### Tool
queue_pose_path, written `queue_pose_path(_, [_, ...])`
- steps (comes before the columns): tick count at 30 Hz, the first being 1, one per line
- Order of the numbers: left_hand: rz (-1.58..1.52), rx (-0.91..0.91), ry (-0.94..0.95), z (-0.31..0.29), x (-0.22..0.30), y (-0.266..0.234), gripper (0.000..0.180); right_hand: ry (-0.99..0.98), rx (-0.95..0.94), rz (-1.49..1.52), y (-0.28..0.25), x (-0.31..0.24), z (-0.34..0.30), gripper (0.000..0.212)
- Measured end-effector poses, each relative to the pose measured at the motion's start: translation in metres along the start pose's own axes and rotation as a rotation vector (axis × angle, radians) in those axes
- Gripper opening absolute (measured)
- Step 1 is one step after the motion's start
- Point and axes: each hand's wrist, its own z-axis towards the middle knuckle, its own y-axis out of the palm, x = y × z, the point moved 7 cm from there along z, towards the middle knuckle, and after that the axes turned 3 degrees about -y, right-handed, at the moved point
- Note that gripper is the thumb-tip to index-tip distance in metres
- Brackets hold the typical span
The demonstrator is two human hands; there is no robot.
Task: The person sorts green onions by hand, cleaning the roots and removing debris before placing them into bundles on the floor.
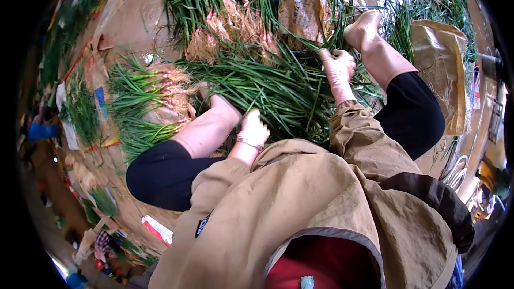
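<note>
Between my bent legs lies a loose heap of long green onion leaves (284,93). My left hand (252,130) is closed at the near left edge of the heap, its fingers curled; what they hold, if anything, is hidden. On the far right side, my right hand (339,68) is bent with thumb and fingers drawn in. Green blades touch its fingertips, but I cannot make out what it grips. Beyond the heap is a big bunch of green onions (230,29), pale roots toward me. Smaller bunches of green onions (166,88) lie left of my left leg, roots facing right.
A brown woven sack (304,5) lies past the heap, and another sack (439,75) right of my right knee. My bare foot (364,27) rests beside the leaves. A red and white packet (157,229) lies on the floor at lower left. More greens line the far left.
</note>
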Motion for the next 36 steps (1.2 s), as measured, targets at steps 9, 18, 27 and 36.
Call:
queue_pose_path(9, [0.366,0.026,-0.263,0.025,-0.015,-0.001,0.051,0.052,-0.035,-0.256,0.032,0.116,0.063,0.081])
queue_pose_path(18, [0.32,-0.182,0.129,0.048,0.147,0.032,0.045,-0.509,-0.209,-0.134,0.049,-0.002,0.055,0.083])
queue_pose_path(27, [-0.335,-0.151,0.077,0.058,0.02,0.036,0.043,-0.453,-1.292,-0.153,0.116,-0.02,-0.092,0.086])
queue_pose_path(36, [-0.238,-0.2,0.657,-0.086,0.154,0.01,0.048,-0.314,-1.359,1.052,0.052,-0.133,-0.097,0.082])
